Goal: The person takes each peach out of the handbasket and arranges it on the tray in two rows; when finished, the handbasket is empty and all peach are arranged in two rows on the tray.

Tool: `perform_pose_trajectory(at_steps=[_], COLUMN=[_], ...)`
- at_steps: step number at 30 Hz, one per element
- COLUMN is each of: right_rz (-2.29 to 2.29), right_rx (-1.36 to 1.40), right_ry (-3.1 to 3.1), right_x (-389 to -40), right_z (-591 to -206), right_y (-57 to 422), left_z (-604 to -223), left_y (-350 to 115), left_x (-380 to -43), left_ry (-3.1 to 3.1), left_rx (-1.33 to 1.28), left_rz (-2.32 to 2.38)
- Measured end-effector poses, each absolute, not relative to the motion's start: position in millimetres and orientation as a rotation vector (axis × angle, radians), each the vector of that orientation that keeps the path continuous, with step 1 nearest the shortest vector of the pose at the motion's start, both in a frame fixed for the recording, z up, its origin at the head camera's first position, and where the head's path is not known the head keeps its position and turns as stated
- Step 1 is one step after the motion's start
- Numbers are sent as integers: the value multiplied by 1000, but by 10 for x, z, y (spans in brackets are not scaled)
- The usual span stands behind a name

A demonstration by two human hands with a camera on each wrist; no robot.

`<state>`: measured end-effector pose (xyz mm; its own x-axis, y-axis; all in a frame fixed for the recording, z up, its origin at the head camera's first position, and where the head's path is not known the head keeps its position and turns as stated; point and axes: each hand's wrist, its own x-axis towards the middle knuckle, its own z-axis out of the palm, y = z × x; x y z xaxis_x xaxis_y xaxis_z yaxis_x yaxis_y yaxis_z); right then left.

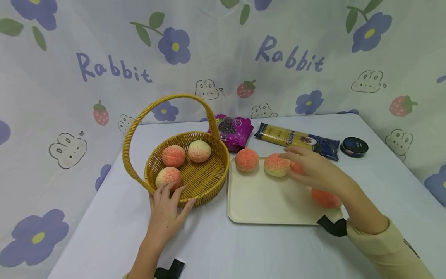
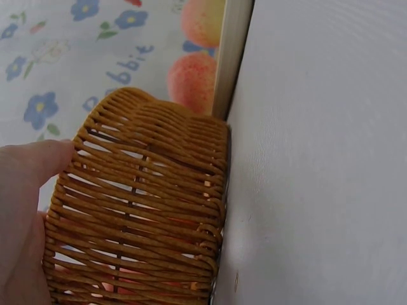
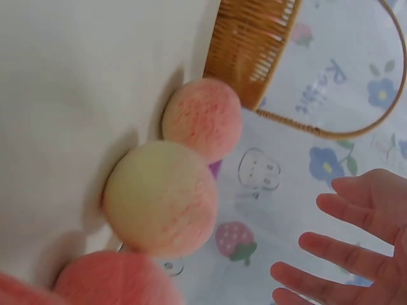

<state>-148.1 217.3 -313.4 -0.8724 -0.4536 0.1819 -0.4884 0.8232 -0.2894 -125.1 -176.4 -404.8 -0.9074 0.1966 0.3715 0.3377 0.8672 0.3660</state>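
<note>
My left hand [image 1: 167,217] holds the near rim of a wicker basket [image 1: 205,195], fingers over the edge; its thumb shows against the weave [image 2: 140,203] in the left wrist view. Inside the basket lie three peaches: a red one [image 1: 173,156], a paler one [image 1: 199,151] and a near one [image 1: 168,177] close to my left fingertips. Over a cream tray [image 1: 265,205] hovers my right hand [image 1: 315,168], fingers spread and holding nothing in the right wrist view. Several peaches sit on the tray, including a left one [image 1: 247,159], a pale-bottomed one [image 3: 159,200] and a right one [image 1: 326,198].
Behind the basket lies a purple packet [image 1: 233,130] with a grape picture. A yellow and blue packet [image 1: 296,138] and a round black tin [image 1: 354,147] lie behind the tray. The basket's tall handle [image 1: 129,147] arches upward. A printed curtain [image 1: 223,46] hangs behind the table.
</note>
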Motion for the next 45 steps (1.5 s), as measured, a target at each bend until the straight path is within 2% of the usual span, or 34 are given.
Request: perform_pose_trajectory(at_steps=[16, 32, 45], right_rz=[380, 292, 94], right_rx=[1097, 1216, 1278], right_ry=[-2810, -2861, -2821], right_x=[-1802, -2065, -2229], right_z=[-2992, -2986, -3164], right_y=[1510, 931, 623], left_z=[-4078, -4044, -4015], left_y=[-1745, -1749, -1765], left_x=[-1196, -1214, -1217], left_ry=[-2737, -2725, -2719], left_rx=[-371, -392, -417], left_rz=[-633, -587, -561])
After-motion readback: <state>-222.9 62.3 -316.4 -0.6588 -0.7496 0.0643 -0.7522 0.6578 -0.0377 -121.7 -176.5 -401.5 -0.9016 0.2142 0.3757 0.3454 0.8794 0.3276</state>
